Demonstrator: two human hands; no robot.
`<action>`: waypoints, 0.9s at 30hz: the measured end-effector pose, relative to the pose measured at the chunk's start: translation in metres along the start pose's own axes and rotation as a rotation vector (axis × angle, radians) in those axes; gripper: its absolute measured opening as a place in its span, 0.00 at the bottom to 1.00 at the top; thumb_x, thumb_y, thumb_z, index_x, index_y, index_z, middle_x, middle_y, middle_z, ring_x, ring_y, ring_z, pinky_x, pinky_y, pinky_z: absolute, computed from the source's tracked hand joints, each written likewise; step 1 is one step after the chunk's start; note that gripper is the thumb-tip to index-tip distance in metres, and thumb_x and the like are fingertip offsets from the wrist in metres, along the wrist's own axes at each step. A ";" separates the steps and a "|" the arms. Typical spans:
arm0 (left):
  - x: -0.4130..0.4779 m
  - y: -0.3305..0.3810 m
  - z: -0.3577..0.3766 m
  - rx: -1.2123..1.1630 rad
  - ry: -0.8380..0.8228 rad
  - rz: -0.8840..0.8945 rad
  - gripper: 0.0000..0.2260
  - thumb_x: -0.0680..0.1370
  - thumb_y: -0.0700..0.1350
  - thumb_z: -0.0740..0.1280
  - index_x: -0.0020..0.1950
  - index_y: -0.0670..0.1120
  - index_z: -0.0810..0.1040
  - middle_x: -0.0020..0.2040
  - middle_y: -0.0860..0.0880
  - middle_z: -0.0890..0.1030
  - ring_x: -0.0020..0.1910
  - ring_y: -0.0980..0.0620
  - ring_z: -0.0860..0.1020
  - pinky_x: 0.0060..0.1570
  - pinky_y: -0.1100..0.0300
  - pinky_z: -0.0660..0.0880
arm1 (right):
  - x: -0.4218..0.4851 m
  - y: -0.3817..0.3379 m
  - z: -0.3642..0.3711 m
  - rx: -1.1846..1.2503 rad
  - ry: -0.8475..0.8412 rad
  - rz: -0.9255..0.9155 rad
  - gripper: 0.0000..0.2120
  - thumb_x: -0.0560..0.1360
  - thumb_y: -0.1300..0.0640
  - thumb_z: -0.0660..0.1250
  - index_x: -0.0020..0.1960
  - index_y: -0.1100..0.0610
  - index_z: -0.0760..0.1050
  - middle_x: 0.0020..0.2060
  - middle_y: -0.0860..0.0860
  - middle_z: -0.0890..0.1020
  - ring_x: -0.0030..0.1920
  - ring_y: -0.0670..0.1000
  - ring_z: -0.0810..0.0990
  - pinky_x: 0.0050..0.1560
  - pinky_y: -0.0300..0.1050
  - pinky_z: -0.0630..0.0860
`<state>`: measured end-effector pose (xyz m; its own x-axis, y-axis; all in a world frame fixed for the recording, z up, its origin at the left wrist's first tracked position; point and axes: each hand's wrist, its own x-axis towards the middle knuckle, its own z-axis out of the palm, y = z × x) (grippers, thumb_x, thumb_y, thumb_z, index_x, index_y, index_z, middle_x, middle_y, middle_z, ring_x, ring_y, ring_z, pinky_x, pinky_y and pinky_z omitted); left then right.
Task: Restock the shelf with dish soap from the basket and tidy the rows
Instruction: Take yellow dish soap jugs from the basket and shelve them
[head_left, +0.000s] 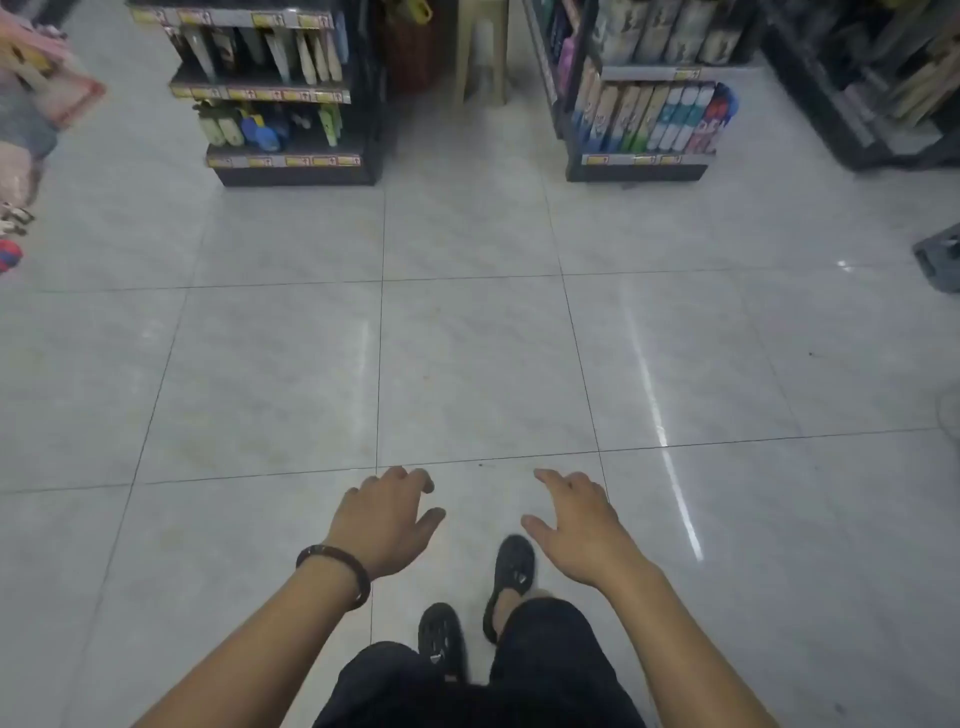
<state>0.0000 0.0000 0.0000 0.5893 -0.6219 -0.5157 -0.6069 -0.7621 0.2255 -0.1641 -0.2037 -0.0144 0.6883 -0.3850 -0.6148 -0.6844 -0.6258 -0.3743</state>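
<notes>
Both of my hands hang in front of me over a grey tiled floor, holding nothing. My left hand (387, 517) wears a dark bead bracelet and its fingers are loosely curled and apart. My right hand (576, 525) is spread, palm down. No basket and no dish soap that I can tell apart shows here. A low shelf unit (291, 104) stands far ahead on the left with several green, white and blue bottles on its bottom shelf. A second shelf unit (644, 119) stands ahead on the right with rows of boxed goods.
An aisle runs between the two units, with a beige plastic stool (480, 57) and a red crate at its far end. Dark racks (857, 78) fill the far right, a grey object (940, 257) sits at the right edge, and soft goods line the left edge. My feet in black shoes (511, 571) are below.
</notes>
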 end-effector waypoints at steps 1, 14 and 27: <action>0.015 -0.002 -0.003 -0.038 0.006 0.001 0.18 0.82 0.62 0.61 0.68 0.56 0.74 0.63 0.53 0.78 0.58 0.47 0.80 0.59 0.49 0.75 | 0.016 0.002 -0.008 0.032 0.013 -0.009 0.34 0.83 0.39 0.61 0.85 0.46 0.55 0.79 0.54 0.65 0.78 0.56 0.62 0.78 0.56 0.65; 0.252 0.017 -0.165 -0.066 0.033 -0.133 0.17 0.82 0.62 0.61 0.67 0.56 0.75 0.63 0.53 0.79 0.60 0.48 0.80 0.59 0.50 0.76 | 0.256 -0.013 -0.205 -0.109 -0.085 -0.087 0.34 0.84 0.37 0.60 0.84 0.51 0.57 0.79 0.54 0.63 0.79 0.57 0.63 0.78 0.56 0.65; 0.499 -0.060 -0.322 -0.191 0.029 -0.141 0.17 0.82 0.62 0.61 0.66 0.56 0.76 0.63 0.53 0.79 0.60 0.50 0.80 0.60 0.50 0.77 | 0.495 -0.120 -0.373 -0.172 -0.112 -0.088 0.33 0.83 0.37 0.62 0.83 0.49 0.60 0.78 0.51 0.64 0.78 0.55 0.64 0.77 0.55 0.67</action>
<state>0.5019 -0.3229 -0.0044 0.6777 -0.5101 -0.5296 -0.4076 -0.8601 0.3068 0.3481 -0.5720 -0.0151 0.7059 -0.2521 -0.6620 -0.5650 -0.7640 -0.3116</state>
